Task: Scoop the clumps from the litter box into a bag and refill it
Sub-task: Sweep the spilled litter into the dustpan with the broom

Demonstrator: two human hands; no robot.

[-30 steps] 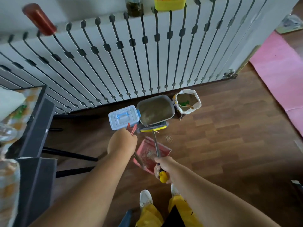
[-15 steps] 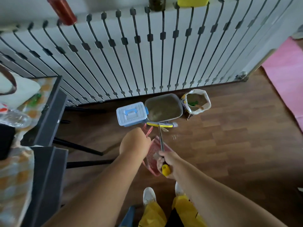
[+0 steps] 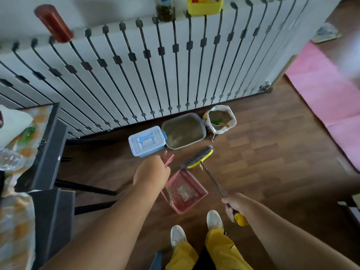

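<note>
Litter box at twelve o'clock looks refilled; spilled grains sit in the dustpan the left hand grips, right hand clasping the broom, emptying left

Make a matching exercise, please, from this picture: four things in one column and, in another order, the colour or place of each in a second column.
Things:
1. dustpan
2. storage box
3. litter box
4. broom

Descriptions:
a. grey tray of sandy litter by the railing
b. pink, with swept litter inside, held by the left hand
c. white and blue, lid closed
d. yellow head with dark bristles, handle in the right hand

Pairs: 1-b, 2-c, 3-a, 4-d
</note>
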